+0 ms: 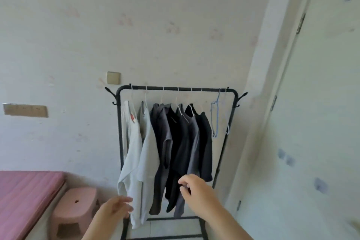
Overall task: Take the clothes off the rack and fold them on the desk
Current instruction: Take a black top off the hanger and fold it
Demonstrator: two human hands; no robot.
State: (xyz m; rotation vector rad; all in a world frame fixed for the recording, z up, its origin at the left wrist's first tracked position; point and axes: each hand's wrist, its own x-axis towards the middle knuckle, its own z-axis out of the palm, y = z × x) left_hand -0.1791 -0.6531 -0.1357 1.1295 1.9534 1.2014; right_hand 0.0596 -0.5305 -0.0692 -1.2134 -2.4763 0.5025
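A black metal clothes rack (176, 89) stands against the wall. Several shirts hang on it from hangers: a white one (131, 154) at the left, a pale grey one (148, 154), then dark grey (162, 142) and black ones (204, 142). Empty blue and white hangers (215, 121) hang at the right end. My left hand (116, 207) reaches toward the hem of the white shirt, fingers relaxed and holding nothing. My right hand (194, 186) is raised in front of the dark shirts, fingers loosely curled, holding nothing. No desk is in view.
A pink plastic stool (75, 210) stands left of the rack, beside a bed with a pink cover (25, 197). A white door (321, 103) fills the right side. Wall switch plates (113, 78) sit above and left of the rack.
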